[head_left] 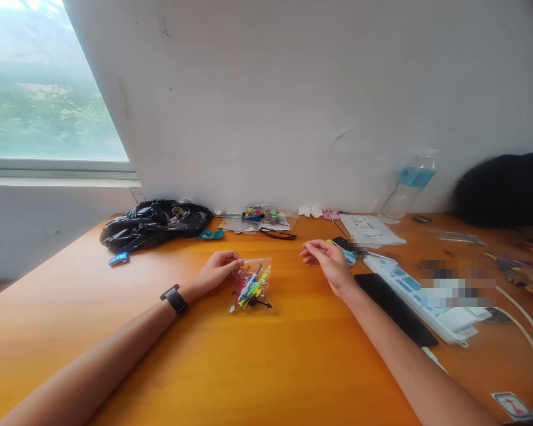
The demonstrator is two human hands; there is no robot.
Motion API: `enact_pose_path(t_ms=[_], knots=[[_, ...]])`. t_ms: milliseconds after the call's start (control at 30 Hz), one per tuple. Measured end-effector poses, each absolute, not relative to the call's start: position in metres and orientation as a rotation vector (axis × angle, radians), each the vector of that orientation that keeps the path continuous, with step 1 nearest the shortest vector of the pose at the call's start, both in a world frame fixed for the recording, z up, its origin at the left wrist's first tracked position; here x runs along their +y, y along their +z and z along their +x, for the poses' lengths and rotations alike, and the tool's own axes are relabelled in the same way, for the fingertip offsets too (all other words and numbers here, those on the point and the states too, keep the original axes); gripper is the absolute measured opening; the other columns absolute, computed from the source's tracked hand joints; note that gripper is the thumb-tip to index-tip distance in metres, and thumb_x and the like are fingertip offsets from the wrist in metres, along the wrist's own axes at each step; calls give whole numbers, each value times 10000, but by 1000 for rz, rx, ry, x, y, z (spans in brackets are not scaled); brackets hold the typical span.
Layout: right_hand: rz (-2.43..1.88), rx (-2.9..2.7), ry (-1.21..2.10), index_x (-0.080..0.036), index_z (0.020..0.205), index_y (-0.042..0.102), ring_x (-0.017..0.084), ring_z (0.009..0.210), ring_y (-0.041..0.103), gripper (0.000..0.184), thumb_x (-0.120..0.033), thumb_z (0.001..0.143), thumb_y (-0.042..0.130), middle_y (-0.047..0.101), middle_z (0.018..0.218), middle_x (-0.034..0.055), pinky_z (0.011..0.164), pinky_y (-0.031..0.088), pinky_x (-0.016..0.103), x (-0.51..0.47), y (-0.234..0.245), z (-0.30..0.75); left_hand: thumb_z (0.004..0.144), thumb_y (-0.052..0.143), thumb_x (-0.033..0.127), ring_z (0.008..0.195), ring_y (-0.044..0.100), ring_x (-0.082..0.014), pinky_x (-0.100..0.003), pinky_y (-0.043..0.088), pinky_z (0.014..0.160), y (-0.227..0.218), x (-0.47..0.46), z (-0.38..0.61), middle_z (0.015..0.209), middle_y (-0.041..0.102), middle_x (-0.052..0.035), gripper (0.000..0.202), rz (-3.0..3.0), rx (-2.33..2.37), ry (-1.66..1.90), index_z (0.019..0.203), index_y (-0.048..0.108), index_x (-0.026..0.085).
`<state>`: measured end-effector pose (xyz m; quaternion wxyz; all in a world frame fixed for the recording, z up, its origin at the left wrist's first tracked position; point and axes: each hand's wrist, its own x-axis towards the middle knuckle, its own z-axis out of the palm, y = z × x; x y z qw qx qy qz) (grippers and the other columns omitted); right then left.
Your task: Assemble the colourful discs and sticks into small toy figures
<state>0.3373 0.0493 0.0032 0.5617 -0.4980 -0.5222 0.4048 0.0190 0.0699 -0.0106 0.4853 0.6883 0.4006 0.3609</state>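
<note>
A small clear plastic bag (pixel 252 287) of colourful plastic pieces hangs or leans over the wooden table in the middle. Blue, yellow-green, red, white and black parts show through it, some of them thin with pointed ends. My left hand (pixel 217 269), with a black watch (pixel 175 299) on its wrist, pinches the bag's upper left corner between thumb and fingers. To the right of the bag, my right hand (pixel 328 263) hovers apart from it, fingers loosely bent with nothing visible in them. Whether the bag's lower edge touches the table I cannot tell.
At the back left lies a black plastic bag (pixel 153 225), a blue object (pixel 118 258) before it. Packets (pixel 266 217) and dark glasses (pixel 278 235) lie along the wall. Rightward are a black phone (pixel 393 307), a white power strip (pixel 420 296), a clear bottle (pixel 408 186) and cables.
</note>
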Motion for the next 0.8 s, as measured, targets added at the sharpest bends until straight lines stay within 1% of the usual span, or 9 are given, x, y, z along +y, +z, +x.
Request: enact_pose_path(t_ms=[67,167,233,300,400,500,600,700,800], knots=[[-1211,-1215,943,-192,966,735,190,782,706,403,-572,840,783,762,923,93,739,604,330,55,-1,344,924,680,481,709,638,-160,-249,496,660,-11,72,15,795,719,-43,347,1726,1043,903,853,701,141],[-1284,-1267,1060,-197,936,721,202,870,714,379,-555,835,794,749,977,98,757,625,328,54,-9,340,940,659,473,952,708,-236,-325,564,826,-13,70,15,1081,756,-108,378,1858,1116,1008,1133,725,155],[-1334,-1320,1183,-196,906,712,200,883,713,362,-542,840,793,735,992,96,699,629,300,49,-11,331,974,622,489,1212,651,-289,-403,529,1021,-12,64,17,1338,687,-138,466,2039,1087,1027,1332,671,194],[-1363,-1386,1332,-194,939,706,191,810,718,382,-571,882,735,724,988,96,595,611,273,43,-12,323,977,627,507,1359,559,-325,-456,437,1153,-9,57,19,1465,615,-143,518,2255,972,939,1410,638,221],[-1358,-1468,1405,-190,1018,686,161,676,699,421,-601,934,644,704,937,76,496,564,241,36,-13,314,916,711,546,1333,574,-359,-479,420,1155,-4,52,20,1446,630,-163,612,2457,768,779,1435,630,230],[-1365,-1472,1253,-212,1132,657,135,623,658,446,-590,899,688,680,929,44,442,524,211,35,-20,308,848,776,589,1257,617,-366,-479,454,1105,-1,51,20,1397,653,-169,741,2523,651,704,1477,596,242],[-1373,-1481,1206,-257,1286,626,110,577,608,541,-594,872,715,684,1016,44,386,463,193,33,-25,305,707,873,635,1215,627,-388,-502,469,1088,-1,47,22,1391,642,-188,970,2549,555,645,1529,540,243],[-1319,-1548,1236,-252,1238,674,122,619,606,503,-595,873,717,689,999,47,389,452,186,30,-24,303,613,929,634,1309,570,-431,-537,437,1134,-1,40,28,1506,555,-200,1127,2557,477,609,1576,476,264],[-1251,-1623,1270,-197,1039,722,132,641,605,426,-599,905,682,683,865,45,434,476,190,29,-19,302,729,874,604,1368,541,-418,-523,422,1155,-2,34,33,1565,510,-184,1030,2556,486,591,1602,431,284]])
